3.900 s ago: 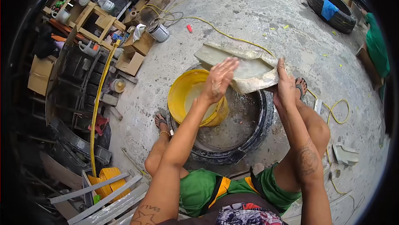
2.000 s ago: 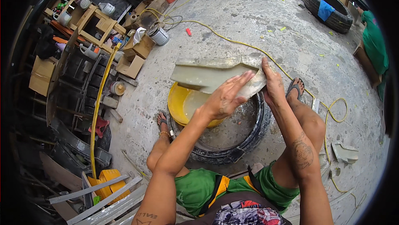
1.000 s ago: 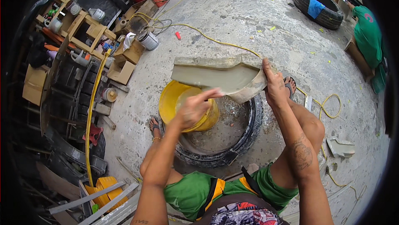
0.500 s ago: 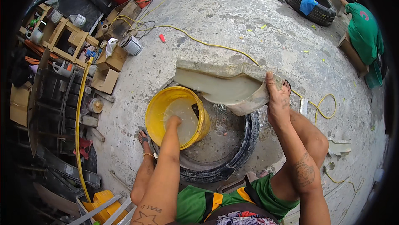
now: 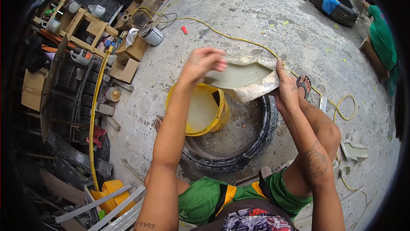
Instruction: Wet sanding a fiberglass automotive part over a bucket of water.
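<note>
My right hand (image 5: 288,88) grips the right end of a wet, grey, trough-shaped panel (image 5: 245,77), thumb up along its edge. The panel is tilted, its hollow side facing me. Above its left end is my left hand (image 5: 205,62), fingers curled together and slightly blurred; whatever is in them, if anything, is hidden. It covers part of the panel. Below stands a yellow bucket (image 5: 222,118) of cloudy water, with a dark block (image 5: 216,98) at its inner right wall. The bucket rests on a tyre (image 5: 269,133) lying flat between my legs.
Shelving with bottles and cans (image 5: 85,21), cardboard boxes (image 5: 124,71) and a yellow strip (image 5: 95,124) line the left side. A yellow cable (image 5: 230,36) crosses the concrete floor. Another grey panel (image 5: 355,150) lies right. A tyre (image 5: 337,4) and a person in green (image 5: 382,39) are far right.
My left hand has come up out of the bucket to the panel's left end. The right hand keeps its grip on the panel. The whole view has shifted a little.
</note>
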